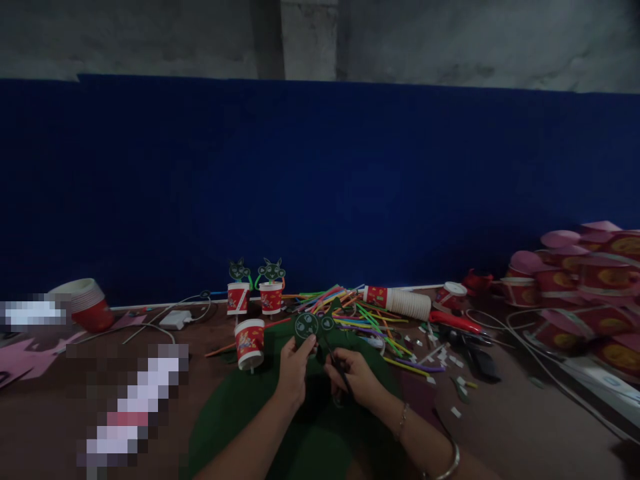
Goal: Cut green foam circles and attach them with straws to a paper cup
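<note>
My left hand (pixel 295 367) pinches a dark green paper cutout (pixel 306 325) with a round animal face and smaller circles drawn in pale lines. Close beside it, my right hand (pixel 354 377) is closed around slim dark scissors (pixel 338 363), their tip near the lower edge of the cutout. Dim light makes it hard to tell whether the blades touch the paper. Under both hands lies a large green sheet (pixel 240 420). A red paper cup (pixel 249 343) stands upside down, left of my left hand.
Two red cups (pixel 238 299) with green animal faces stand against the blue panel (pixel 320 180). Coloured straws (pixel 390 333) spread behind my hands, near a lying cup stack (pixel 407 303). Stacked cups (pixel 90 307) stand left; decorated red cups (pixel 555 287) pile up right. Paper scraps (pixel 455 412) litter the table.
</note>
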Demonstrator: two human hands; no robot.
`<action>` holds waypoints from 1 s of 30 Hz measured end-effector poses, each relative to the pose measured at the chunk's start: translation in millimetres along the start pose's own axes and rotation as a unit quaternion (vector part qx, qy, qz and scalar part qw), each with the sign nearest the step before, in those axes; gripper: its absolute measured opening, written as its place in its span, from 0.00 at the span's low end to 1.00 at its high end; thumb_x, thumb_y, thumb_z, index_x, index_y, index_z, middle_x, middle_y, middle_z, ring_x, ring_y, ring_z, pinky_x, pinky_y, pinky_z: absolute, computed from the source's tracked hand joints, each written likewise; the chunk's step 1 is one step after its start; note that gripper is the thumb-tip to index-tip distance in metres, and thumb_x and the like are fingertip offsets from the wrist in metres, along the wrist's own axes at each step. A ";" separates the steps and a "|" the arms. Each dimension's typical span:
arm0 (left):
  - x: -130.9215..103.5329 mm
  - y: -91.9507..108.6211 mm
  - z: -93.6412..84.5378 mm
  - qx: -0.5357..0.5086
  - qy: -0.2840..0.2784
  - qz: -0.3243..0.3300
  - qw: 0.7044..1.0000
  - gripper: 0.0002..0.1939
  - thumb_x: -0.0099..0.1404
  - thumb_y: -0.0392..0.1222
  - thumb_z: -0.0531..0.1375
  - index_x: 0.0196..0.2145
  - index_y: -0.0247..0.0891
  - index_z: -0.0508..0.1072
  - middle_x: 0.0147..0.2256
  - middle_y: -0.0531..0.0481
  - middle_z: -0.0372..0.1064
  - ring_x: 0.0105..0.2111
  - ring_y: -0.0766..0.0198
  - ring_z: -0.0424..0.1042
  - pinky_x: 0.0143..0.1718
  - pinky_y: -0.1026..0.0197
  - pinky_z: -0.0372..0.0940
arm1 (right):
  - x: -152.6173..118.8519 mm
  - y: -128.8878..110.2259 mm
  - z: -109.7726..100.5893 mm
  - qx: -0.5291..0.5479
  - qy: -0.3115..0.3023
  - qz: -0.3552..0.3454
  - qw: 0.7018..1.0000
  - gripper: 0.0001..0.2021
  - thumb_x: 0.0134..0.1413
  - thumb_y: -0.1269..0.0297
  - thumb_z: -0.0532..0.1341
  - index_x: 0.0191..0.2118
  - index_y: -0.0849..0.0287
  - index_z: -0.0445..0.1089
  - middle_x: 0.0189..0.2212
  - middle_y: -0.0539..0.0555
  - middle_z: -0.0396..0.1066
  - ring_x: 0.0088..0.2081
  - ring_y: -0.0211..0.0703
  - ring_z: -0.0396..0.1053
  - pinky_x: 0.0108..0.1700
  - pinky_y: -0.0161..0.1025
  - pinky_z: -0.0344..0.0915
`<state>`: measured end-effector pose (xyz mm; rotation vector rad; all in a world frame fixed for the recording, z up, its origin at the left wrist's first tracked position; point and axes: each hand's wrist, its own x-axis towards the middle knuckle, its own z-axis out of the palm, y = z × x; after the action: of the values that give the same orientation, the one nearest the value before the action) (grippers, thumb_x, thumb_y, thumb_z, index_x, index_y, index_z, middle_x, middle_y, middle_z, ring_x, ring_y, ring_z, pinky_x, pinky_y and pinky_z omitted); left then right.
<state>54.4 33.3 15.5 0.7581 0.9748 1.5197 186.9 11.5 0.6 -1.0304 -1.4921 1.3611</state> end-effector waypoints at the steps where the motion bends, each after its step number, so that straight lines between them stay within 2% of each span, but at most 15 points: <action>1: 0.2 0.0 -0.2 0.002 -0.001 0.002 1.000 0.12 0.43 0.42 0.68 0.25 0.32 0.73 0.23 0.50 0.71 0.25 0.65 0.70 0.29 0.65 0.63 | 0.1 0.1 0.0 -0.001 0.001 0.002 1.000 0.15 0.42 0.52 0.63 0.27 0.59 0.62 0.12 0.43 0.62 0.12 0.32 0.58 0.15 0.29 0.55; 11: -1.6 -1.8 -1.8 0.034 -0.033 0.002 0.999 0.10 0.45 0.41 0.67 0.23 0.33 0.73 0.21 0.52 0.69 0.23 0.67 0.67 0.29 0.66 0.61 | -0.3 -5.2 0.5 0.000 0.007 0.003 1.000 0.16 0.41 0.51 0.63 0.28 0.59 0.62 0.12 0.44 0.63 0.14 0.33 0.60 0.16 0.29 0.56; 15: -2.9 -1.6 -0.7 0.025 -0.036 0.002 0.999 0.10 0.45 0.41 0.67 0.26 0.33 0.74 0.23 0.51 0.72 0.26 0.65 0.69 0.31 0.64 0.63 | -0.2 -6.1 0.1 0.002 0.011 0.002 1.000 0.17 0.41 0.50 0.63 0.26 0.59 0.62 0.11 0.43 0.62 0.13 0.32 0.58 0.15 0.28 0.55; 22: -11.8 2.0 4.3 -0.033 -0.081 -0.055 0.995 0.13 0.45 0.38 0.65 0.32 0.34 0.74 0.27 0.48 0.75 0.29 0.59 0.73 0.33 0.59 0.66 | 1.1 0.3 1.5 0.013 -0.002 0.004 1.000 0.16 0.42 0.51 0.63 0.27 0.59 0.60 0.11 0.43 0.63 0.12 0.32 0.60 0.14 0.28 0.56; 26: -12.9 0.7 3.5 -0.072 -0.100 -0.084 0.989 0.10 0.46 0.37 0.61 0.30 0.33 0.74 0.27 0.46 0.75 0.30 0.56 0.74 0.33 0.58 0.66 | 3.4 6.5 2.8 0.012 -0.020 0.013 1.000 0.16 0.42 0.51 0.62 0.27 0.60 0.61 0.11 0.43 0.62 0.11 0.33 0.59 0.13 0.28 0.55; 30: -11.0 1.3 3.3 -0.097 -0.087 -0.115 0.985 0.08 0.45 0.35 0.60 0.28 0.34 0.72 0.28 0.46 0.75 0.30 0.56 0.74 0.32 0.57 0.67 | 3.8 5.4 2.6 -0.003 -0.024 0.026 0.999 0.16 0.42 0.51 0.62 0.27 0.60 0.61 0.10 0.43 0.62 0.10 0.32 0.59 0.12 0.27 0.52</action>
<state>58.5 23.0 18.7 0.6063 0.7440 1.3026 183.4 14.7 -4.7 -1.0547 -1.5147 1.4280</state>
